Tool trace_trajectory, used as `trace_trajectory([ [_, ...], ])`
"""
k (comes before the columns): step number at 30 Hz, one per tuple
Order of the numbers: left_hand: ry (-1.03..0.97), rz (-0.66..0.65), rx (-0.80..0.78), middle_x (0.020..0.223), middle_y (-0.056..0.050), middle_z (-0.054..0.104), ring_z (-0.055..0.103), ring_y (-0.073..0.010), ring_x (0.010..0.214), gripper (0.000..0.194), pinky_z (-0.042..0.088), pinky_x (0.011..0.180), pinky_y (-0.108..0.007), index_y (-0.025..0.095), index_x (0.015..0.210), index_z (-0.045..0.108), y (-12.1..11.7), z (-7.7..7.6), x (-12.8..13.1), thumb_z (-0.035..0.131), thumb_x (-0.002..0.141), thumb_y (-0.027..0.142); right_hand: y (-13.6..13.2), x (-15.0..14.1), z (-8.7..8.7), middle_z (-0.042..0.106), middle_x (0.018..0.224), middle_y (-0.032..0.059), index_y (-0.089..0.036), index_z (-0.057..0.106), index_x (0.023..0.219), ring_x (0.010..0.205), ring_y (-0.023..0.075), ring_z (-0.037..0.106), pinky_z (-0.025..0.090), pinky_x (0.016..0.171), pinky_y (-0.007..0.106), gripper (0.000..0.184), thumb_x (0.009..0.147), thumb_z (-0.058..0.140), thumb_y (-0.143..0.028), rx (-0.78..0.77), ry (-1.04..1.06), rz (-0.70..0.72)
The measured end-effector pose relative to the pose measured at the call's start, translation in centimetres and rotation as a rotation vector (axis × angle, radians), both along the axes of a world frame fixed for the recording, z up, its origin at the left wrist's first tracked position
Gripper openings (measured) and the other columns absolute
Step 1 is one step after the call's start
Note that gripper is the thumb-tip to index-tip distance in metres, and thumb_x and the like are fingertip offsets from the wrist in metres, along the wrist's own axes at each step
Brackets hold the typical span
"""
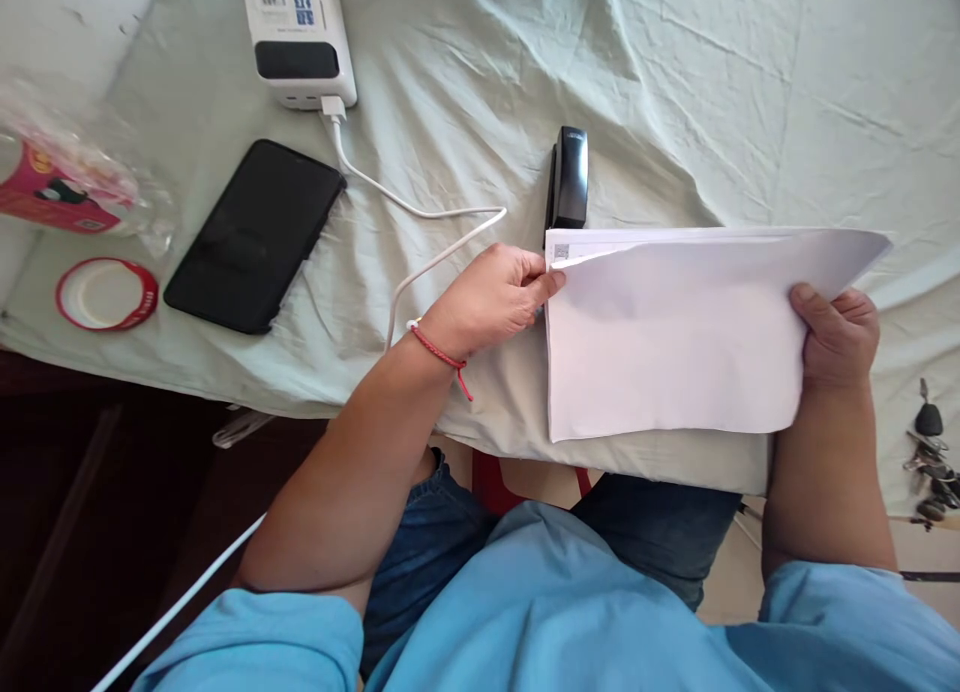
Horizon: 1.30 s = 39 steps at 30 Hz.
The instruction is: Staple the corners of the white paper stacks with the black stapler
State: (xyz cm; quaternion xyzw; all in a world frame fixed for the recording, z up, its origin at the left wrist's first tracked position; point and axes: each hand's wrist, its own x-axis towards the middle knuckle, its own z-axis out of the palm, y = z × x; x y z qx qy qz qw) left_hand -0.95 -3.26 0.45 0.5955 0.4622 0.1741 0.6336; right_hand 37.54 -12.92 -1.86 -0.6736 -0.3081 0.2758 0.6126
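Observation:
I hold a small stack of white paper sheets [675, 342] over the near edge of a table covered in a pale green cloth [675, 102]. My left hand [495, 297] pinches the stack's upper left corner, fingers closed on it. My right hand [836, 337] grips the right edge, thumb on top. The top sheet is lifted and bent back slightly. A black stapler [568, 180] lies just beyond the papers' top left corner, partly hidden by them.
A black phone [255, 234] lies face up at left. A white power bank [298, 37] with a white cable [420, 212] sits at the back. A red tape ring [106, 294] and a plastic-wrapped pink package [64, 192] are far left. Keys [930, 462] lie at the right edge.

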Motion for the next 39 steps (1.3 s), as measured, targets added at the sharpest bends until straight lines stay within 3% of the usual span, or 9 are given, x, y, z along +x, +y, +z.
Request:
trace_trajectory([
  [7,0.021,0.067,-0.100,0.051,0.005,0.050,0.048,-0.0066,0.047,0.041,0.035,0.054,-0.020,0.019,0.069,0.051,-0.1,0.3,0.5,0.049,0.109,0.009,-0.3,0.2,-0.4,0.080,0.073,0.0022,-0.018,0.084,0.075,0.053,0.0121,0.065,0.055,0.047,0.025,0.059,0.042,0.111,-0.058,-0.131,-0.051,0.056],
  [14,-0.046,0.208,-0.132,0.062,0.008,0.043,0.042,-0.0041,0.046,0.036,0.030,0.046,-0.020,0.019,0.074,0.053,0.0,0.6,1.2,0.056,0.108,0.009,-1.1,0.1,0.6,0.077,0.066,0.0032,-0.017,0.081,0.071,0.049,0.0128,0.061,0.049,0.042,0.024,0.060,0.042,0.111,-0.061,-0.305,-0.040,0.093],
  [17,-0.058,0.265,-0.123,0.061,0.009,0.043,0.039,-0.0055,0.045,0.024,0.029,0.045,-0.020,0.019,0.085,0.059,0.2,0.0,1.0,0.055,0.106,0.008,-1.3,0.0,0.9,0.076,0.066,0.0036,-0.018,0.080,0.070,0.049,0.0151,0.062,0.049,0.042,0.026,0.060,0.044,0.109,-0.064,-0.365,-0.055,0.112],
  [21,-0.081,0.224,-0.023,0.060,0.008,0.047,0.039,-0.0089,0.048,0.019,0.033,0.049,-0.023,0.019,0.105,0.070,0.3,-1.0,0.7,0.053,0.103,0.011,-0.9,-0.1,0.8,0.074,0.071,0.0000,-0.022,0.083,0.086,0.057,0.0137,0.060,0.049,0.049,0.025,0.059,0.056,0.104,-0.068,-0.335,-0.126,0.200],
  [23,-0.047,0.180,0.092,0.063,0.005,0.052,0.044,-0.0105,0.054,0.020,0.036,0.054,-0.024,0.018,0.098,0.074,0.3,-1.4,0.5,0.055,0.101,0.015,-0.6,-0.2,0.7,0.072,0.073,-0.0017,-0.023,0.083,0.093,0.060,0.0119,0.056,0.046,0.052,0.023,0.054,0.068,0.098,-0.068,-0.301,-0.191,0.239],
  [26,0.020,0.148,0.226,0.066,0.002,0.057,0.052,-0.0137,0.065,0.022,0.041,0.061,-0.026,0.018,0.085,0.076,0.3,-1.5,0.5,0.059,0.098,0.021,-0.2,-0.3,0.6,0.065,0.071,-0.0026,-0.021,0.079,0.086,0.060,0.0101,0.049,0.039,0.052,0.022,0.045,0.076,0.094,-0.063,-0.281,-0.257,0.225],
  [32,0.096,0.271,0.253,0.070,0.002,0.064,0.057,-0.0165,0.069,0.013,0.044,0.069,-0.029,0.019,0.098,0.074,1.0,-1.9,1.2,0.062,0.092,0.018,0.1,-0.9,0.9,0.066,0.070,-0.0023,-0.020,0.078,0.080,0.061,0.0099,0.049,0.039,0.054,0.023,0.044,0.067,0.098,-0.056,-0.250,-0.177,0.140],
  [35,0.143,0.384,0.318,0.071,0.003,0.063,0.061,-0.0191,0.077,0.020,0.047,0.076,-0.030,0.022,0.106,0.068,1.5,-2.0,1.5,0.066,0.087,0.014,0.3,-1.2,1.0,0.067,0.071,-0.0015,-0.018,0.078,0.080,0.061,0.0109,0.052,0.042,0.055,0.024,0.042,0.065,0.098,-0.052,-0.241,-0.147,0.105],
  [39,0.132,0.406,0.345,0.073,0.005,0.060,0.062,-0.0204,0.083,0.034,0.048,0.082,-0.032,0.027,0.110,0.060,1.8,-2.1,1.5,0.067,0.083,0.008,0.5,-1.2,0.8,0.073,0.079,-0.0013,-0.020,0.082,0.092,0.067,0.0116,0.059,0.049,0.060,0.023,0.043,0.063,0.098,-0.045,-0.199,-0.114,0.086],
])
